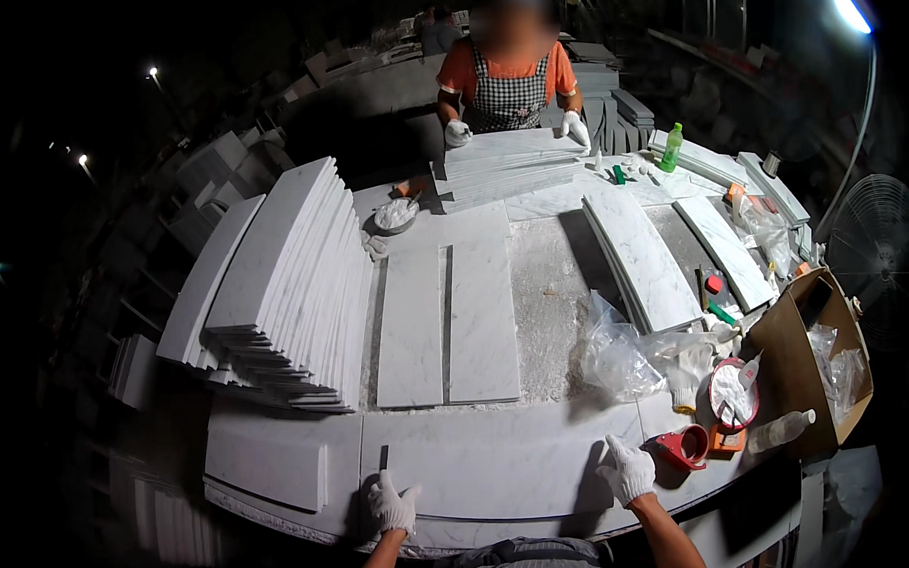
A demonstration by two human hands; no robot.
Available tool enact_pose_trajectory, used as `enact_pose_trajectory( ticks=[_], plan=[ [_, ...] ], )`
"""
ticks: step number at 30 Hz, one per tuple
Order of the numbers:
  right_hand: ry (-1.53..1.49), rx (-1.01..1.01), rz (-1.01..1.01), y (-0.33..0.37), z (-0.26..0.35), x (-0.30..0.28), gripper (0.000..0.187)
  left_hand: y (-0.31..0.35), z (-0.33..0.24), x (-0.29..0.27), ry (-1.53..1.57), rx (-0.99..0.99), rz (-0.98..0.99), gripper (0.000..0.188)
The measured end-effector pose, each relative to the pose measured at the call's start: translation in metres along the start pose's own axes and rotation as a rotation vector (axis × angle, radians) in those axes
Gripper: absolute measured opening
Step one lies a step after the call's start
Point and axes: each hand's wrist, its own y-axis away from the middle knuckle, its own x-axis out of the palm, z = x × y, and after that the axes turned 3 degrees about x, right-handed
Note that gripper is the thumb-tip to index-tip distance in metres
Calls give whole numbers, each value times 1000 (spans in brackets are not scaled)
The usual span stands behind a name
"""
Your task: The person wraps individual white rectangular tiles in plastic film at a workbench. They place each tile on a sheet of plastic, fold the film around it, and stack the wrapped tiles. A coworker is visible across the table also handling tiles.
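My left hand (392, 504), in a white knit glove, is at the left part of a long white grey-veined marble slab (501, 473) lying flat along the near table edge. A short, thin dark stick (384, 457) juts up from its closed fingers; its exact kind is unclear. Over the slab's right part, my right hand (629, 472) is gloved too, fingers spread and thumb out, holding nothing visible. Its shadow falls on the marble. Nearest to that hand is a red tape dispenser (683, 447). Two narrow marble strips (410, 331) lie side by side beyond the slab.
A tall stack of marble strips (283, 255) stands left, a shorter piece (266, 476) below it. Opposite, a co-worker (508, 87) holds stacked slabs (510, 162). At right are a cardboard box (792, 347), a bowl of white paste (734, 394), a clear bottle (783, 431) and plastic bags (617, 353).
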Motion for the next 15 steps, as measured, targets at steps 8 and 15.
enact_pose_trajectory(
  ticks=[8,15],
  plan=[
    [-130,61,-405,-31,30,-75,45,-10,-3,8,41,68,-7,75],
    [-164,236,-51,-9,38,-45,59,-26,1,0,220,-64,144,74]
  ],
)
